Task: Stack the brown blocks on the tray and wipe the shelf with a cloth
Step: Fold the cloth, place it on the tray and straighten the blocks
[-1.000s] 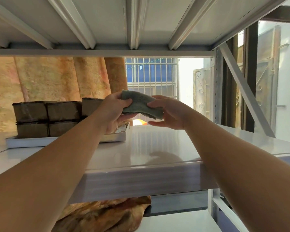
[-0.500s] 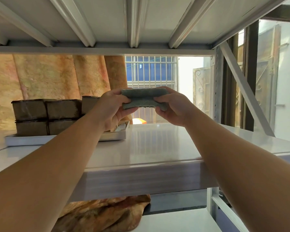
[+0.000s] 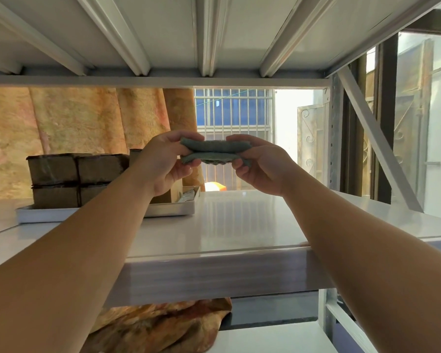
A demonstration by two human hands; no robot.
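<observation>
Head view looks up from just under board level at the white shelf (image 3: 239, 225), whose glossy surface runs bare from the tray to the upright on the right; I judge this to be the stretch that needs wiping. At the shelf's left sits the shallow metal tray (image 3: 49, 214), set toward the back so that most of the board is open in front of the person. On it the brown blocks (image 3: 77, 169) stand two layers high, side by side and touching, so the stacking looks done, though the left forearm hides the tray's right part. Both hands are raised above the middle of the shelf, clear of its surface. The left hand (image 3: 163, 161) pinches one end of the cloth between thumb and fingers, and the right hand (image 3: 262, 164) pinches the other end likewise. The grey-green cloth (image 3: 214, 151) spans between them, doubled into two flat layers and not touching the shelf. Gripping both ends seems meant to fold it into a firm pad before pressing it down.
</observation>
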